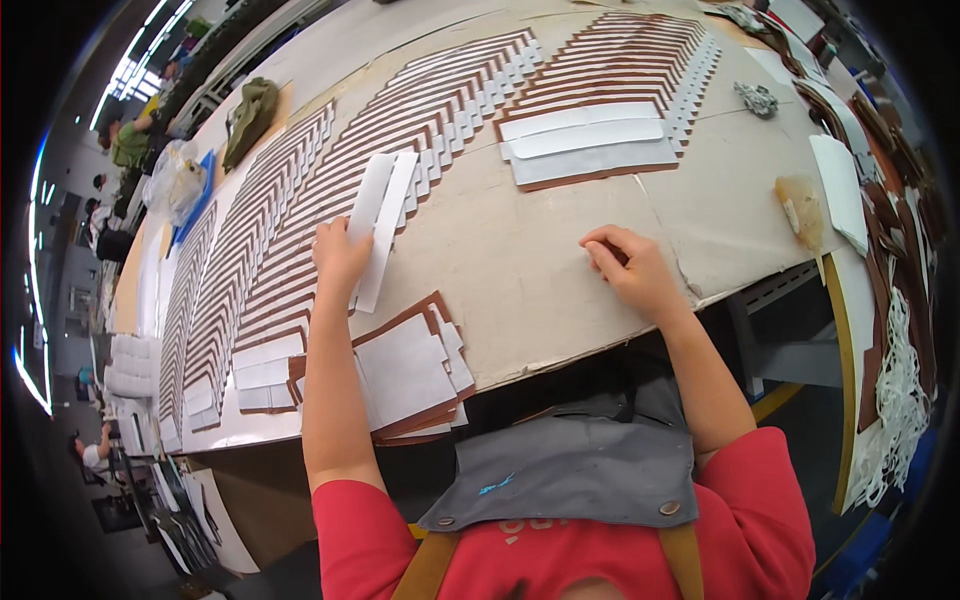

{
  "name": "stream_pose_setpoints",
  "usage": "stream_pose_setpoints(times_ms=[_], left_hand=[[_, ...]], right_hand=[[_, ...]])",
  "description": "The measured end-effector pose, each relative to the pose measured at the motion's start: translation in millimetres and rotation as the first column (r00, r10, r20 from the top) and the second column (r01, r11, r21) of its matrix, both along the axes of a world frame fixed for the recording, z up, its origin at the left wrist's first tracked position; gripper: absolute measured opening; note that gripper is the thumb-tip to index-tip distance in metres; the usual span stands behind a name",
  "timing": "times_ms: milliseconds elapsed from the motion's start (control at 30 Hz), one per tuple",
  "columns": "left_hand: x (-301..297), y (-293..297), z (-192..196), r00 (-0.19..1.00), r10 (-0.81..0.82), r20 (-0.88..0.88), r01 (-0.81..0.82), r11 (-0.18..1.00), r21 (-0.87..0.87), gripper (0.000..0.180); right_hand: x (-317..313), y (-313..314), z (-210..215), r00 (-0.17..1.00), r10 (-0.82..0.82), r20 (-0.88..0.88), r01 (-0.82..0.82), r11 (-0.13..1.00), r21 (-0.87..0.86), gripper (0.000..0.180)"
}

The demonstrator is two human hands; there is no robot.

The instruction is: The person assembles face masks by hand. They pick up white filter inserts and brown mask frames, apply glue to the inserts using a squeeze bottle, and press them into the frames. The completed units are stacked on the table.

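Observation:
My left hand (343, 250) is closed around the lower part of some long white strips (385, 215), which stick up past my fingers. It is over the front end of a long row of overlapping white panels with brown edges (335, 190). Close to my left forearm, a loose pile of similar white and brown pieces (405, 365) lies at the table's near edge. My right hand (632, 268) is above bare tabletop, its fingers curled toward the thumb; anything inside them is hidden. Beyond it, a white folded strip (590, 135) lies on the nearest panel of another fanned row.
The pale worktable (540, 260) curves away ahead of me. A crumpled grey ball (756, 99) and a yellowish plastic bag (800, 210) are at the right. White cords (900, 390) hang beside brown strips. On the left lie a clear bag (175, 185) and an olive cloth (252, 120). People are farther left.

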State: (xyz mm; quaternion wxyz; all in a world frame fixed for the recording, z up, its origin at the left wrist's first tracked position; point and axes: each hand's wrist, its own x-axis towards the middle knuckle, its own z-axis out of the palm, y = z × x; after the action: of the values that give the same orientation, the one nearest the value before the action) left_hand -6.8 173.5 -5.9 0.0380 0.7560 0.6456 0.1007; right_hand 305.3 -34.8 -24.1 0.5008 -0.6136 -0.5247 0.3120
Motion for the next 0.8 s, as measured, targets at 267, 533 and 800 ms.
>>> stream_pose_setpoints(times_ms=[267,533,800], left_hand=[[43,-49,56,0.57,-0.02,0.821,0.163,0.983,-0.089,0.018],[120,-114,6,0.269,0.102,0.958,0.649,0.716,-0.258,0.031],[120,-125,-5,0.159,0.447,0.88,0.779,0.491,-0.39,0.023]], right_hand=[[-1,-2,4,1.0,-0.027,-0.009,0.028,0.998,0.057,0.012],[-43,5,35,0.996,0.068,-0.059,-0.052,0.97,0.238,0.012],[-53,11,20,0.957,0.094,-0.276,-0.107,0.994,-0.03,0.025]])
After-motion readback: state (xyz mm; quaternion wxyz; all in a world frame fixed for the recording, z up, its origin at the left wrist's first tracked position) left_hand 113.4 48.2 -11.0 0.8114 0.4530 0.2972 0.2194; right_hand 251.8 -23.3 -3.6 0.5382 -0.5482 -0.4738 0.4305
